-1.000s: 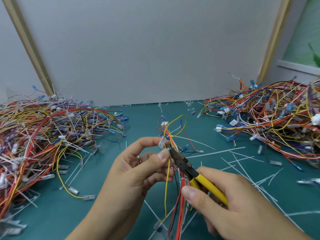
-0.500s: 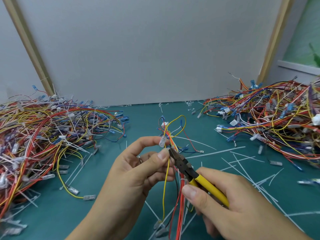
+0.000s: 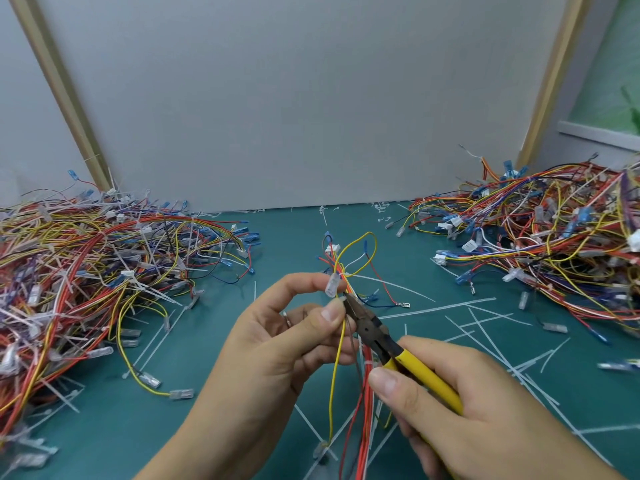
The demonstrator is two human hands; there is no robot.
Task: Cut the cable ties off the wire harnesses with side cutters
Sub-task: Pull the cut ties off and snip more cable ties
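Head view shows the left hand (image 3: 277, 344) pinching one wire harness (image 3: 346, 271) above the green mat (image 3: 242, 427), probably to keep it steady. Right hand (image 3: 467, 410) grips the yellow side cutters (image 3: 391, 344), their tip at the bundle, where a cable tie likely sits.

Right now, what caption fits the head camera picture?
A person's left hand pinches a wire harness while the right hand points yellow side cutters at it.

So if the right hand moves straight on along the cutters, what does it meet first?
Probably the wire harness pinched by the left hand; the side cutters in the right hand seem to touch it.
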